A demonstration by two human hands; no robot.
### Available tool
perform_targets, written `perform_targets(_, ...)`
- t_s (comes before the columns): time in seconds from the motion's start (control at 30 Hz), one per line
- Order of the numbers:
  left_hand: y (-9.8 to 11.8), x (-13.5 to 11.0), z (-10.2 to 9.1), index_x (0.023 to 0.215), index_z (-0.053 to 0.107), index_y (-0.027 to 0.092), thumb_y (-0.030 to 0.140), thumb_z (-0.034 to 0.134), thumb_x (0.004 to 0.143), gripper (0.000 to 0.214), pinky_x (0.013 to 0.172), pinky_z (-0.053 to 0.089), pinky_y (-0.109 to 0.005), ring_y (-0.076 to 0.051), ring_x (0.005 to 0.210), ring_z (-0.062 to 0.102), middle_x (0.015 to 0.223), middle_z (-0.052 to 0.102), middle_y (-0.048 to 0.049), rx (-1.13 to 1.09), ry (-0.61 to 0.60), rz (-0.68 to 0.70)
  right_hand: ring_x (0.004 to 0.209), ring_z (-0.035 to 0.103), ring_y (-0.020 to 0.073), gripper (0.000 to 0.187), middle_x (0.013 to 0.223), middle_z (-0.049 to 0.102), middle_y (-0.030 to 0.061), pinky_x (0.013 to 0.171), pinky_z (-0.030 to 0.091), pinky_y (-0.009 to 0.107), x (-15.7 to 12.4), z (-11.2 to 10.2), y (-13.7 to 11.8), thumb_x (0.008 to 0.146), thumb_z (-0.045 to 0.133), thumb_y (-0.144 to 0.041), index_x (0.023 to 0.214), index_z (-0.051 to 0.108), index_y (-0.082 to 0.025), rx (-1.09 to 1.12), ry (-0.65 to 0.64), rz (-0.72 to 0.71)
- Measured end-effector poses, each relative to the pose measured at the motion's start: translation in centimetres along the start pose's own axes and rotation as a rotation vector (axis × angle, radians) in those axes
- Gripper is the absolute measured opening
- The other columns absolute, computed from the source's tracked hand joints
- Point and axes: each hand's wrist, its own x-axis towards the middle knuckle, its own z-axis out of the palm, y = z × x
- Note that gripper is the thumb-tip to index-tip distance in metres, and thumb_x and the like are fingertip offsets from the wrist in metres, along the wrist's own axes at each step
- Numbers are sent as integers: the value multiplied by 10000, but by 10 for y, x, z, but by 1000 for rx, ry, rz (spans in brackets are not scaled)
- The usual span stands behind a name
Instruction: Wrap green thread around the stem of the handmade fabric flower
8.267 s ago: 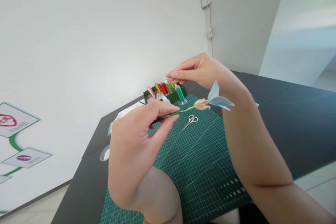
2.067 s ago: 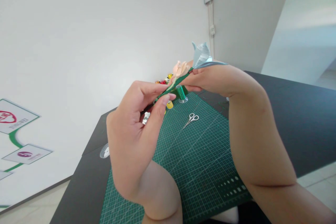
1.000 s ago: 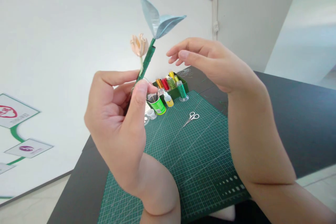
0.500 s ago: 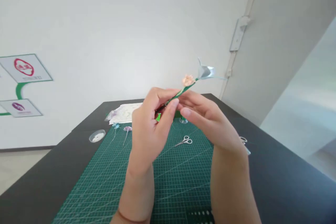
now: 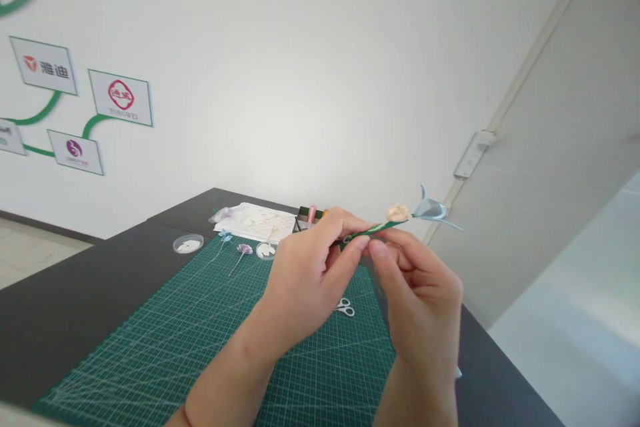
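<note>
My left hand (image 5: 310,277) pinches the green-wrapped stem of a handmade flower stem (image 5: 375,229) above the green cutting mat (image 5: 200,340). The stem points right and ends in a peach bud (image 5: 398,213) and pale blue ribbon leaves (image 5: 433,211). My right hand (image 5: 420,300) is closed on the same stem just to the right of the left hand's fingers. Both hands hover over small scissors (image 5: 345,307) lying on the mat.
The mat lies on a black table (image 5: 75,300). At the mat's far edge lie two small wired flowers (image 5: 235,250), two round clear dishes (image 5: 188,243), white paper sheets (image 5: 255,220) and a partly hidden green box of thread spools (image 5: 310,213). A white wall with signs stands behind.
The view has swung left and up. My right hand, open a second ago, has closed on the stem. The flower has tipped from upright to nearly level, pointing right.
</note>
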Motion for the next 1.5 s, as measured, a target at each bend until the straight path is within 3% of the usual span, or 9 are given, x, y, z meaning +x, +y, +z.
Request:
perform_targets(0.2,0,3,1,1093,648,251,290,564,996,134,552,474,-249,-115,577,626,798,761,25,69,20,-82,476,445,143,118,551,548,-22,442,370,275,3,0,2,880,715,-295,906,829,-284,-199,76,-100)
perform_targets(0.4,1,4,-1,1031,645,232,286,587,988,90,557,449,-247,-146,700,704,896,789,8,229,-24,-131,451,422,113,157,521,536,-38,438,350,255,3,-13,-4,900,685,-272,931,839,-267,-404,-33,-219)
perform_targets(0.5,-1,4,-3,1023,659,236,275,591,985,87,616,474,-263,-169,741,719,889,789,13,290,-81,-152,417,393,96,151,476,489,-54,391,298,230,0,-23,-11,898,697,-274,920,845,-297,-345,-133,-180)
perform_targets(0.6,-3,5,-4,1001,685,244,236,600,968,92,640,480,-264,-171,759,720,907,794,18,319,-142,-155,422,485,106,170,541,638,-48,371,340,222,-4,-32,-19,871,733,-258,929,849,-368,-243,-207,-154)
perform_targets(0.8,-1,2,-7,874,746,260,237,640,926,121,551,387,-251,-141,600,634,703,731,44,388,-332,-110,426,561,116,302,673,765,-62,366,409,236,-8,-48,-24,859,750,-210,966,827,-482,-144,-164,-181)
perform_targets(1.0,2,-6,-17,900,750,289,225,682,917,95,577,361,-222,-94,613,635,713,737,90,395,-531,-5,491,628,92,292,763,804,-55,387,427,180,-4,-60,-19,834,775,-169,931,841,-437,-185,-90,-176)
perform_targets(1.17,4,-8,-24,937,733,283,287,678,959,60,611,364,-211,-76,641,651,740,742,100,357,-633,50,525,689,68,289,772,810,-70,461,504,80,8,-75,-14,801,795,-158,903,846,-424,-187,-211,-137)
perform_targets(1.37,2,-8,-24,929,722,268,266,675,964,59,624,365,-206,-66,649,655,750,741,103,332,-651,84,721,794,153,214,885,817,-22,630,626,148,18,-81,7,832,806,-213,926,841,-403,-108,-268,-92)
perform_targets(1.5,1,-8,-22,958,721,284,286,666,971,57,611,357,-212,-68,627,637,742,736,110,347,-663,78,729,788,122,227,893,819,-44,620,601,115,20,-78,16,844,806,-227,938,831,-432,-94,-230,-103)
